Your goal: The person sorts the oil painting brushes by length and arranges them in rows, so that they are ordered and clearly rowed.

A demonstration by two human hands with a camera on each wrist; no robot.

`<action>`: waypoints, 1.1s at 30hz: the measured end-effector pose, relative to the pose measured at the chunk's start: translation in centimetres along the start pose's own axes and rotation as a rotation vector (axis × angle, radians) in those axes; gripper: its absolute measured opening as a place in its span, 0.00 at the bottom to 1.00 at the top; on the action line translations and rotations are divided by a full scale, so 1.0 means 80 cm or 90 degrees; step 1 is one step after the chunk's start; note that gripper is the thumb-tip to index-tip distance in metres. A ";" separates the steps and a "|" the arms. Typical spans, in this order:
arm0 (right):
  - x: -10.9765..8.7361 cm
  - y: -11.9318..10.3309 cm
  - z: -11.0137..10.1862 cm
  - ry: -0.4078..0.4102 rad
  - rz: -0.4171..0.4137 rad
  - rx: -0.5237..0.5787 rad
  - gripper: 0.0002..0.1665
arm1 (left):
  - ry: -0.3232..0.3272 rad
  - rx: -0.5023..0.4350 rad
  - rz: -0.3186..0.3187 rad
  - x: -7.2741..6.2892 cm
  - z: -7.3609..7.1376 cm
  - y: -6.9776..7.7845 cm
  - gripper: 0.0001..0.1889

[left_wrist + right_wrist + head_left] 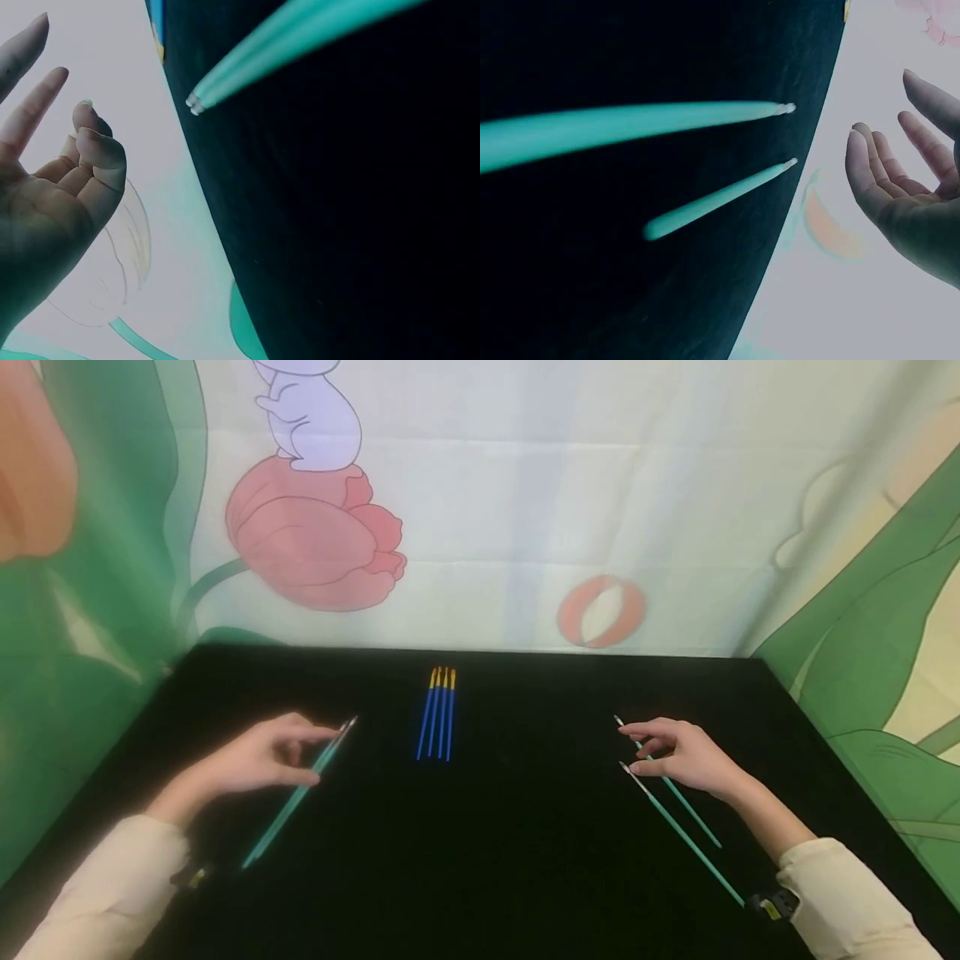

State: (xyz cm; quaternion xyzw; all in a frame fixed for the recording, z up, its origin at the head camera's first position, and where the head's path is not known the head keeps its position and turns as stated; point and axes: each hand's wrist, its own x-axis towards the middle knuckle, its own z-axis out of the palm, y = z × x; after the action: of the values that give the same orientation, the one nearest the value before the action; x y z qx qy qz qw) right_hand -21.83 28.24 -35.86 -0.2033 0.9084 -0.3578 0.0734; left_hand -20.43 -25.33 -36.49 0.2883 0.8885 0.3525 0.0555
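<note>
On the left, my left hand (273,756) hovers with loosely bent fingers above two teal-handled paintbrushes (281,822) that lie side by side on the black table. The left wrist view shows the hand (64,180) holding nothing, apart from the teal paintbrushes (277,49). My right hand (682,756), also with relaxed fingers and thumb parted, is over two more teal paintbrushes, a nearer one (697,852) and a farther one (690,806), spread apart. In the right wrist view nothing is in the hand (907,176), and both paintbrushes (720,200) lie on the table.
Several blue paintbrushes (437,718) with yellow ferrules lie in a row near the table's far middle, between the hands. The black table (480,852) ends at a printed curtain (480,527) behind it, with more printed cloth on both sides.
</note>
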 end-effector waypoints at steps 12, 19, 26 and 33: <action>-0.009 0.030 -0.003 -0.037 0.029 -0.040 0.29 | -0.071 -0.024 -0.115 -0.018 0.002 -0.034 0.30; -0.007 0.051 0.000 -0.036 0.045 -0.066 0.30 | -0.092 -0.027 -0.179 -0.015 0.004 -0.047 0.30; -0.006 0.065 -0.001 -0.037 0.062 -0.067 0.29 | -0.087 -0.002 -0.192 -0.011 0.010 -0.053 0.31; -0.005 0.073 0.001 -0.030 0.065 -0.071 0.27 | -0.077 0.009 -0.202 -0.009 0.012 -0.050 0.31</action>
State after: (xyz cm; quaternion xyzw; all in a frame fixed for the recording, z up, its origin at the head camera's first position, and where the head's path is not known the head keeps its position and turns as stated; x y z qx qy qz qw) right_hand -23.28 32.23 -39.88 -0.1688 0.9342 -0.2975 0.1012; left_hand -21.39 -27.49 -39.92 0.1655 0.9204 0.3153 0.1615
